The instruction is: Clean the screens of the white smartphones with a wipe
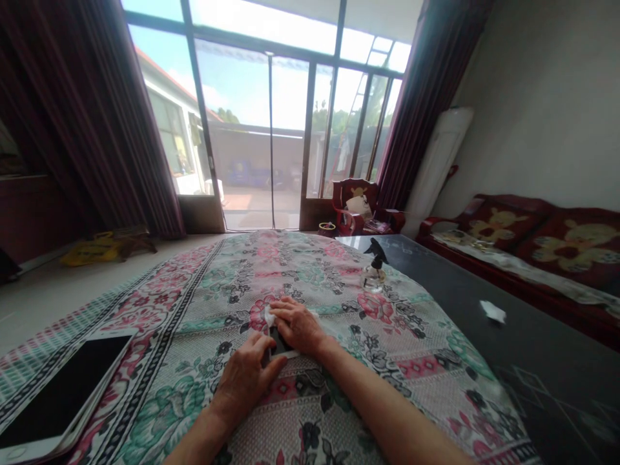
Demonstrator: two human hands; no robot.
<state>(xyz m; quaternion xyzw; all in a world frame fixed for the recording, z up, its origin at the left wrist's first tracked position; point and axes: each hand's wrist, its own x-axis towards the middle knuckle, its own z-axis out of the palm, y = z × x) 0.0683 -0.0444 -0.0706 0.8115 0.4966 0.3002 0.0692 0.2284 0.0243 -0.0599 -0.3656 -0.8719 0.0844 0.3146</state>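
Observation:
A smartphone (281, 347) with a dark screen and a pale edge lies on the patterned tablecloth (208, 361). My left hand (248, 369) grips its near left side between thumb and fingers. Over the far part of the phone, my right hand (299, 328) presses a white tissue (269, 316) down, covering much of the screen. The tissue peeks out at the fingertips and behind the hand. Farther off to the right stands a clear spray bottle (373, 278) with a black trigger head.
A white tablet (62, 387) with a dark screen lies at the left on something like a case. To the right is a dark table (465, 290) with a crumpled white tissue (493, 311). A red sofa (523, 236), a chair (356, 200) and glass doors (252, 142) are beyond.

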